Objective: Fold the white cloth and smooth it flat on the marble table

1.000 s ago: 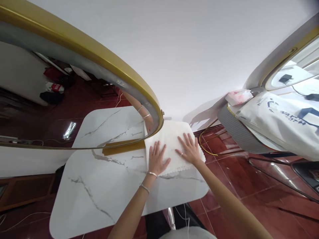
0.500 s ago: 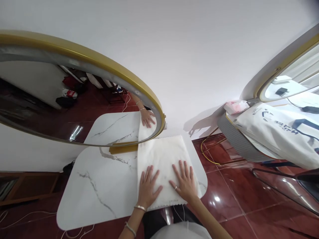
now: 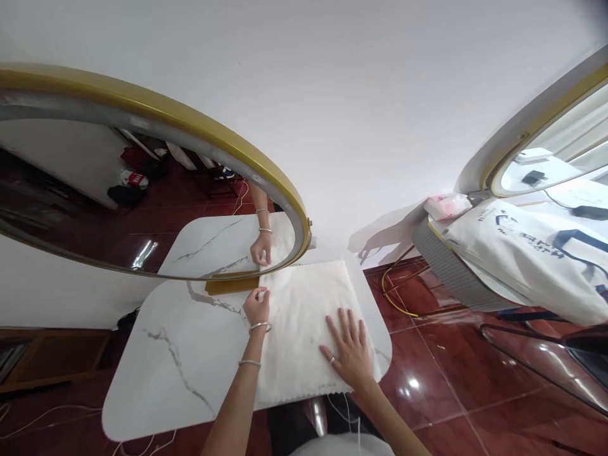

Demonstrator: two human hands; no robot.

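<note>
1. Clock centred on the white cloth (image 3: pixel 304 335), 6 toward the wearer. It lies spread on the table (image 3: pixel 156 386), scalloped near edge close to the table's edge at 6. Pulled that way, it could slide off.
2. Right hand (image 3: pixel 350 353), 4 o'clock: palm down on the cloth, fingers spread wide, gripping nothing. Uneven pressure could skew or ruck the fabric.
3. Left hand (image 3: pixel 257 309), 10 o'clock: fingertips narrowed together at the cloth's left edge. Can't tell whether fabric is between them. Weak pinch could lose the edge; hard tug could wrinkle it.
4. Mirror stand (image 3: pixel 230 284), 10, just beyond that hand: a leftward swing could knock it.
5. Mirror (image 3: pixel 199 117), 11: overhangs the table; lifting the left hand carelessly could bump the rim.
</note>
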